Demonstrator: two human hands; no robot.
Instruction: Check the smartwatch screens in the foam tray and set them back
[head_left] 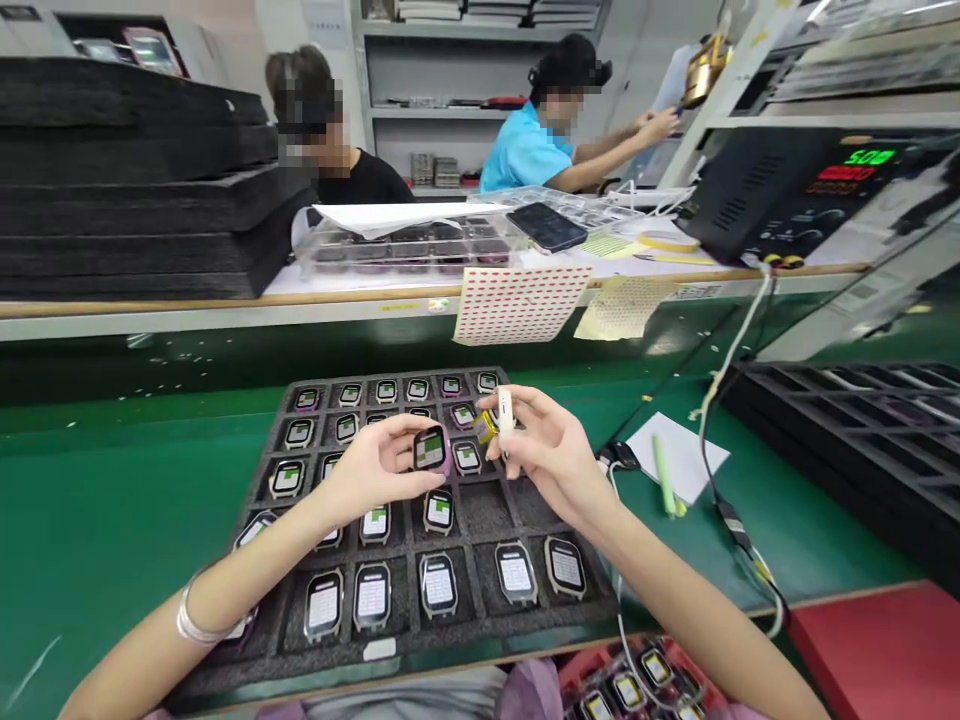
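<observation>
Green bench [97, 500]; purple-rimmed watch [430, 450] at tip of left grip [369, 465].

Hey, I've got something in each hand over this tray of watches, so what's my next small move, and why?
I'd probably lower the purple-rimmed smartwatch from your left hand into the foam tray, screen up: your right hand grips a white piece, and the tray's visible watches lie screen up.
</observation>
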